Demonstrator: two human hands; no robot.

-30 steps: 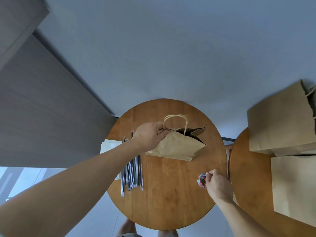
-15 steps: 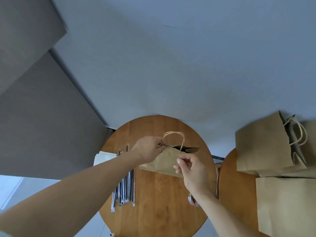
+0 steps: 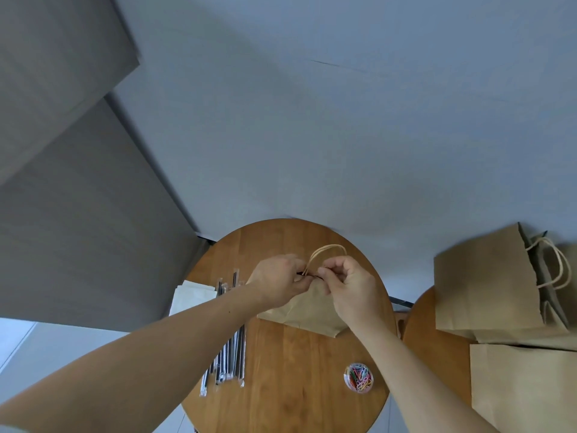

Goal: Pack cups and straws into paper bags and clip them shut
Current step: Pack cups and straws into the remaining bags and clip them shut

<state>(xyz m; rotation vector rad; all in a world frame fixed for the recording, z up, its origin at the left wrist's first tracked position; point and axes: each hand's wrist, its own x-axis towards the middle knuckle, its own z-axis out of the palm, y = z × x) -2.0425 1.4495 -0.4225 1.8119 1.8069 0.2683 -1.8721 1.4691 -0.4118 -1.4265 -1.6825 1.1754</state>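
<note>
Soft, even daylight fills the room, brightest on the pale floor (image 3: 18,345) left of the round table (image 3: 290,376). Only a faint shadow sits under the paper bag (image 3: 312,318) on it. Above the table the wall (image 3: 312,135) lines bow from the wide lens, and fine detail looks slightly soft.

Brown paper bag (image 3: 307,317) lying on the round table (image 3: 281,385), its twisted-paper handle (image 3: 327,248) at the far end and its mouth pinched together; whether a clip sits there cannot be made out. Wrapped black straws (image 3: 231,354) lie in a loose row to its left. Coloured paper clips (image 3: 358,377) fill a small clear tub nearby. Further bags (image 3: 487,285) stand well apart to the right.
</note>
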